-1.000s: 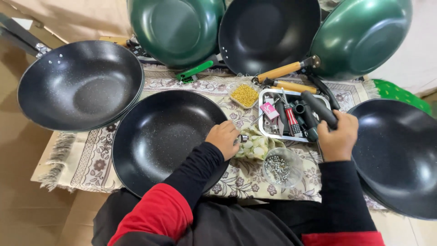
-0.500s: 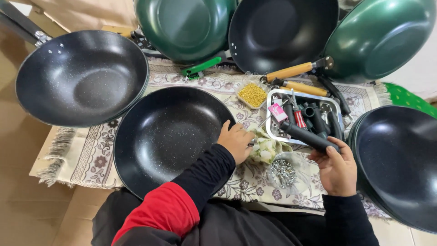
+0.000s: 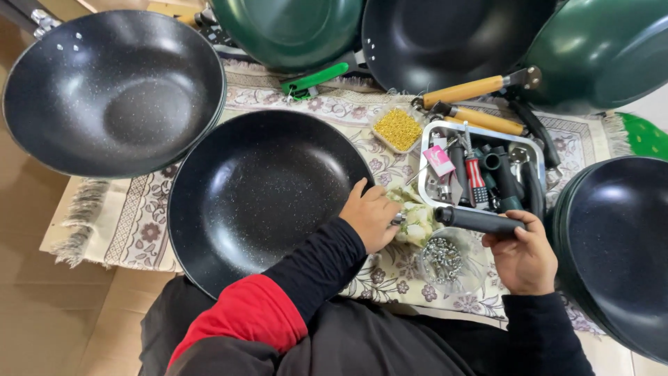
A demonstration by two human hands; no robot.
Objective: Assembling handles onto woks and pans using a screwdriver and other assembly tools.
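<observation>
A patterned floral cloth with fringed edges (image 3: 132, 223) is covering the low surface, with cardboard-brown floor showing beside it. The left hand (image 3: 370, 217) is pressing its fingers together on the rim of a speckled black non-stick pan (image 3: 257, 195), at the small metal bracket. The right hand (image 3: 523, 254) is wrapping around a matte black cylindrical pan handle (image 3: 480, 221), which is lying between both hands, just beside the metal tray of tools (image 3: 426, 147). A clear bag of shiny screws (image 3: 442, 259) is lying just beneath the handle.
</observation>
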